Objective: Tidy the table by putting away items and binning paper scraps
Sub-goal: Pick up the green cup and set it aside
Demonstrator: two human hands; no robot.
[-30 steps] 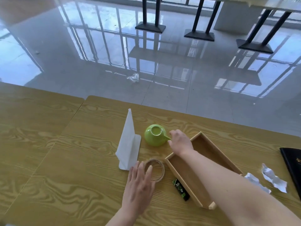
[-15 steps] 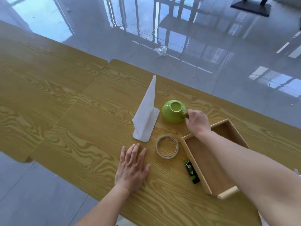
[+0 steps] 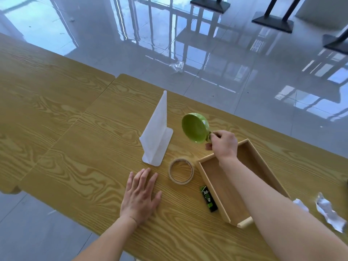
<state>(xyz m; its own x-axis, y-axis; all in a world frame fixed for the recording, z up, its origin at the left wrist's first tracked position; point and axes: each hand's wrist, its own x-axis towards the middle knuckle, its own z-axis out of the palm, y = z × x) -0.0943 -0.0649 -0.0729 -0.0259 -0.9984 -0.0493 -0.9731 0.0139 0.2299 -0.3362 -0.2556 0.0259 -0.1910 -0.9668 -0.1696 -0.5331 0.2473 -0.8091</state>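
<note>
Two hands share this step, so take them from the left. Your left hand [image 3: 140,194] lies flat on the surface [image 3: 62,129], palm down, fingers straight and holding nothing; let it brace you and nothing more. Just beyond it stands a white folded card [image 3: 157,132], upright on its bent foot. The tape roll [image 3: 181,171] lies flat between that card and the box.

The green cup [image 3: 195,128] is next. It looks lifted clear of the surface, beyond the tape roll and just left of the box's far corner. It is tipped far over: the mouth faces back toward you and a little left, so you look straight into the bowl, and the base points away. Its handle sticks out to the right, into your grip. The cup is squat, and its broadest line runs across the rim.

Your right hand [image 3: 224,146] pinches that handle with curled fingers. I judge the aim is the wooden box [image 3: 266,166], which lies open and bare inside below your wrist. Roll the wrist so the mouth turns up, swing right over the near wall, and lower until the base sits before you loosen. A thin handle pinch lets the bowl swing, so move slowly.

A dark packet [image 3: 208,198] lies against the box's left wall, and the paper scraps [image 3: 328,211] wait at far right.
</note>
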